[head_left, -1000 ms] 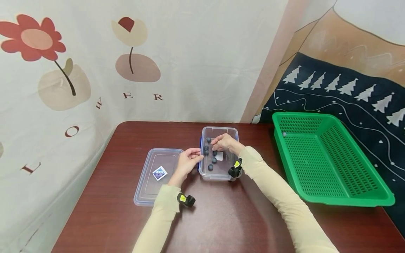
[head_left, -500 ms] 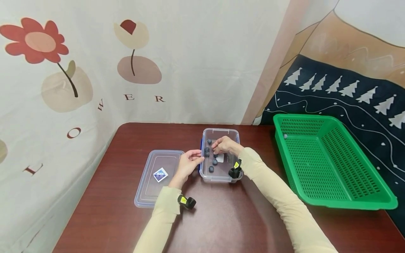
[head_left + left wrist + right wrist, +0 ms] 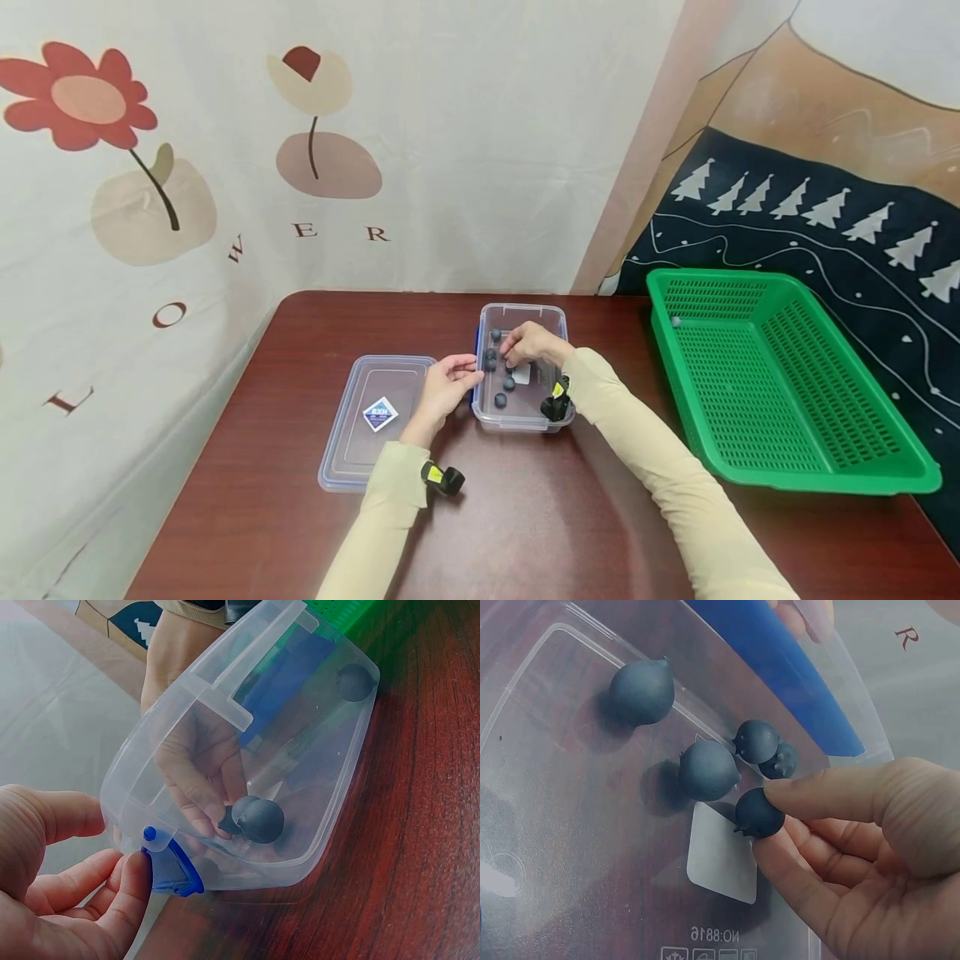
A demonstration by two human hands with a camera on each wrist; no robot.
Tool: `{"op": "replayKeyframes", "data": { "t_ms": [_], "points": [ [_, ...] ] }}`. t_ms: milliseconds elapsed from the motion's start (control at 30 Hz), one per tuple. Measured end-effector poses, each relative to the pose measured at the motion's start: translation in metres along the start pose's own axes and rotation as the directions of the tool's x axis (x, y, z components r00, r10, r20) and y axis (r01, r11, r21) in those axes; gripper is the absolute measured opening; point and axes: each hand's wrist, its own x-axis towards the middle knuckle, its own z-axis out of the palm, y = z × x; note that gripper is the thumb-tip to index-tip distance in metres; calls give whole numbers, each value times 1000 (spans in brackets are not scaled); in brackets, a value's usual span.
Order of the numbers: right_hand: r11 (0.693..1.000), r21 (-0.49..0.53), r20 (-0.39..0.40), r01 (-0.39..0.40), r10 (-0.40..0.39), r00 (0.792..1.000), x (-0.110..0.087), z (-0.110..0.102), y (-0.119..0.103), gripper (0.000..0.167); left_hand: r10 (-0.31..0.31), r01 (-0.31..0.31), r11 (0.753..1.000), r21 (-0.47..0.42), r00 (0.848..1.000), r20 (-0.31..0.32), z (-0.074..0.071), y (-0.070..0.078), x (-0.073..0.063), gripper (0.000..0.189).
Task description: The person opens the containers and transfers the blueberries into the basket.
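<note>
A clear plastic box (image 3: 517, 423) without its lid holds several loose blueberries (image 3: 500, 401). My right hand (image 3: 534, 343) reaches into it. In the right wrist view, thumb and fingers pinch one blueberry (image 3: 760, 814) low over a white label (image 3: 721, 853). Other berries lie close by, including a larger-looking blueberry (image 3: 642, 692). My left hand (image 3: 446, 387) holds the box's left side. Seen from the left wrist, its thumb and fingers grip the wall and rim beside a blue latch (image 3: 177, 871).
The flat lid (image 3: 341, 442) with a blue-and-white sticker lies on the table left of the box, partly behind the left forearm. At the right stands a large green basket (image 3: 825, 481); one small berry (image 3: 676, 322) sits in its far left corner. A printed cloth (image 3: 480, 167) hangs behind.
My right fingers have drawn down together onto a blueberry that showed beneath them a second ago. My left hand stays on the box, and the head view has shifted slightly.
</note>
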Motion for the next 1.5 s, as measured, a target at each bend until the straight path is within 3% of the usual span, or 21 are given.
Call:
{"op": "replayKeyframes", "data": {
  "t_ms": [233, 467, 700, 1067, 1500],
  "points": [
    [1000, 8, -24, 15, -15, 1000, -3, -4, -1, 20, -16, 16, 1000, -1, 1000, 17, 0, 1, 0, 32],
    [985, 162, -36, 63, -58, 998, -8, -19, -6, 27, 6, -6, 1000, 10, 1000, 16, 0, 31, -18, 32],
    [970, 239, -76, 39, -21, 997, -20, -40, -17, 33, -12, 13, 1000, -16, 1000, 10, 0, -3, 1, 32],
    [959, 267, -112, 95, -67, 991, -46, -71, -21, 36, -10, 10, 1000, -4, 1000, -1, 0, -2, 0, 31],
    [886, 418, -219, 203, -118, 968, -85, -127, -7, 35, -10, 10, 1000, 2, 1000, -4, 1, -2, 2, 31]
  ]
}}
